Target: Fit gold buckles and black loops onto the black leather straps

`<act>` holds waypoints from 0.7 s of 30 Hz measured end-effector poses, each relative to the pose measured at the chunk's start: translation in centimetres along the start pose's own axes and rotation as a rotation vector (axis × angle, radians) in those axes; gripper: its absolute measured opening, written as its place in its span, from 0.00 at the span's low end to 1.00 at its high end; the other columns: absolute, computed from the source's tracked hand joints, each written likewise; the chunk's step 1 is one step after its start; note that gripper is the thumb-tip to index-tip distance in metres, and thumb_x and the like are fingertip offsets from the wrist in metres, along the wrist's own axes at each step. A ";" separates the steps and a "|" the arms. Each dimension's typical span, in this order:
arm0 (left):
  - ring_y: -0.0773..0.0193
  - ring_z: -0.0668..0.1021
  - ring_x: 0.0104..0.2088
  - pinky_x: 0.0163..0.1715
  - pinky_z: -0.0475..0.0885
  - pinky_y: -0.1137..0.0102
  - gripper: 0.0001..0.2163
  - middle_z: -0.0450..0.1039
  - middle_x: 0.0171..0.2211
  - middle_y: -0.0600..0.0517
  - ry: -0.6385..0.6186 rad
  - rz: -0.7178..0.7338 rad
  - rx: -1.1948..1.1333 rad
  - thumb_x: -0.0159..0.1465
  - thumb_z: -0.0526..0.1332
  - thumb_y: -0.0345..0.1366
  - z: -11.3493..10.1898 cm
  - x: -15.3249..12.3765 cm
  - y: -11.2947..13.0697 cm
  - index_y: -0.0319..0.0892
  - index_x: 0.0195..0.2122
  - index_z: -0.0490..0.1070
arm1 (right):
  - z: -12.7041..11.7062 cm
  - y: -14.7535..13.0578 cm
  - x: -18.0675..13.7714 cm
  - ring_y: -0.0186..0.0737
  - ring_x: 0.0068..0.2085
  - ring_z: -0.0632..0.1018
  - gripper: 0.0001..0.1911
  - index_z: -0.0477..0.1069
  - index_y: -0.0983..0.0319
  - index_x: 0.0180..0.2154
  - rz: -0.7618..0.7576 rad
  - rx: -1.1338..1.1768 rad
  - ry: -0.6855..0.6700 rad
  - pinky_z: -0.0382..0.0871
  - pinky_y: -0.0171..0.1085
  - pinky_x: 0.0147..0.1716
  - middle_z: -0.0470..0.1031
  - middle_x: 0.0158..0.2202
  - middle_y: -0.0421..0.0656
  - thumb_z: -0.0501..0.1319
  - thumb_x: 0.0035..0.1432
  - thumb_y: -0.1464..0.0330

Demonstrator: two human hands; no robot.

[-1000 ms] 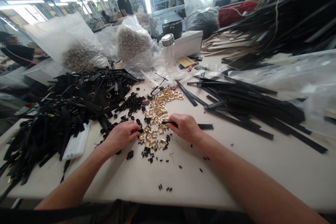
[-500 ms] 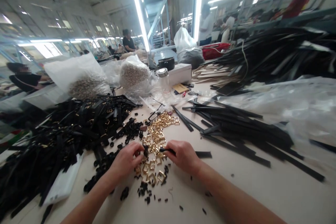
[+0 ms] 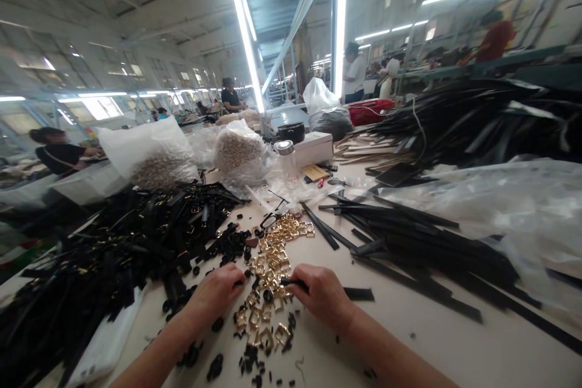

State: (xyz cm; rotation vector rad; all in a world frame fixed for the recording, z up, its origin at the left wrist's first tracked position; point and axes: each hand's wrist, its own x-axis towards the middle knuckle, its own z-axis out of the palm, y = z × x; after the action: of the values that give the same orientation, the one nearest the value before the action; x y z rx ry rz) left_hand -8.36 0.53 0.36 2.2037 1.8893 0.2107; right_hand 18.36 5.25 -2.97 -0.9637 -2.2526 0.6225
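Note:
My right hand [image 3: 321, 292] is closed around a black strap [image 3: 359, 294]. One short end pokes out past the fingertips and the longer tail lies out to the right behind the hand. My left hand [image 3: 220, 286] has its fingers pinched together at the left of the gold buckles [image 3: 275, 251]. A dark bit shows at its fingertips, too small to name. The square gold buckles run in a loose heap between both hands. Small black loops [image 3: 231, 241] lie just beyond my left hand, and tiny black pieces [image 3: 250, 361] are scattered nearer me.
A big pile of black straps with buckles [image 3: 150, 224] covers the left. More black strips [image 3: 400, 236] and clear plastic sheeting [image 3: 500, 206] lie right. Behind stand a glass jar [image 3: 286, 160], a white box [image 3: 313, 148] and filled plastic bags [image 3: 239, 148]. Other people work farther off.
The view has tilted up, so the table sits lower. My left hand's fingers have closed in more and drawn slightly left from the buckles. The right hand still grips the strap.

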 end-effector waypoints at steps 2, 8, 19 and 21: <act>0.58 0.79 0.36 0.40 0.70 0.67 0.07 0.77 0.34 0.49 0.065 -0.016 -0.065 0.59 0.58 0.32 -0.2 0.2 0.1 0.46 0.31 0.76 | 0.1 0.1 0.0 0.36 0.29 0.75 0.05 0.70 0.60 0.29 -0.004 -0.005 0.011 0.61 0.33 0.29 0.76 0.28 0.39 0.64 0.56 0.70; 0.58 0.80 0.34 0.36 0.74 0.65 0.11 0.80 0.35 0.49 0.163 -0.125 -0.827 0.58 0.64 0.38 -0.6 0.6 3.5 0.44 0.43 0.75 | 0.2 0.1 0.0 0.36 0.28 0.75 0.05 0.71 0.60 0.29 -0.007 0.009 0.066 0.61 0.33 0.29 0.77 0.28 0.39 0.64 0.57 0.70; 0.63 0.82 0.32 0.29 0.76 0.73 0.14 0.80 0.35 0.50 0.149 -0.395 -1.527 0.48 0.72 0.37 3.4 1.1 7.4 0.40 0.35 0.77 | -0.1 -0.9 -0.1 0.33 0.28 0.73 0.08 0.73 0.61 0.31 -0.053 0.063 0.169 0.62 0.31 0.30 0.75 0.28 0.39 0.62 0.61 0.64; 0.65 0.81 0.30 0.28 0.75 0.75 0.14 0.80 0.34 0.51 0.147 -0.420 -1.531 0.47 0.73 0.37 3.6 1.0 7.7 0.40 0.35 0.78 | -0.1 -1.0 -0.2 0.33 0.29 0.74 0.07 0.73 0.60 0.32 -0.070 0.063 0.159 0.62 0.31 0.31 0.76 0.28 0.39 0.63 0.61 0.65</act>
State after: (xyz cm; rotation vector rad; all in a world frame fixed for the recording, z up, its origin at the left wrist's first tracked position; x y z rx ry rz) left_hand 0.04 0.17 -1.16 0.7521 1.2930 1.2240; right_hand 18.02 4.48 -2.32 -0.8678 -2.1049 0.5625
